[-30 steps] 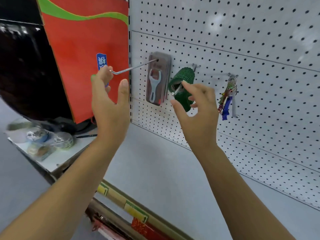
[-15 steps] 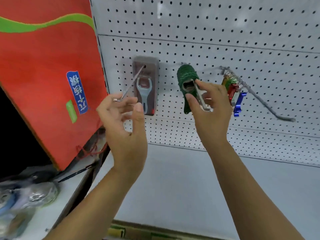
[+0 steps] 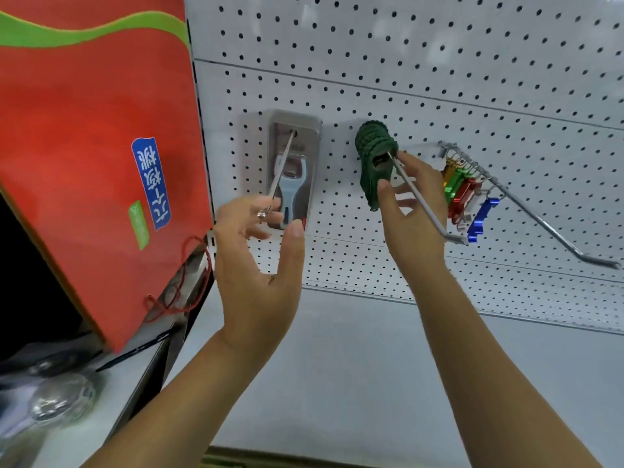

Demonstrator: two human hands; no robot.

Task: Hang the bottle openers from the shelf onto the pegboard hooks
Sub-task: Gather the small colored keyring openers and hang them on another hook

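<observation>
White pegboard (image 3: 439,79) fills the background. The green bottle openers (image 3: 373,163) hang on the middle hook (image 3: 418,194), at eleven o'clock from the right hand (image 3: 412,211). I judge they want pushing squarely back along the rod. They look dark, ribbed and tightly stacked. Both hands are loose-fingered, gripping nothing. The left hand (image 3: 260,265) hovers at the tip of the neighbouring hook (image 3: 278,177), at nine o'clock.

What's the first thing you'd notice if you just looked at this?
Probably the big red bag with its green wave, filling the left side. Next, the bunch of green bottle openers on the middle hook of the white pegboard, with the right hand beside it, and the shiny coloured openers in red, green and blue on the far-right hook.
</observation>
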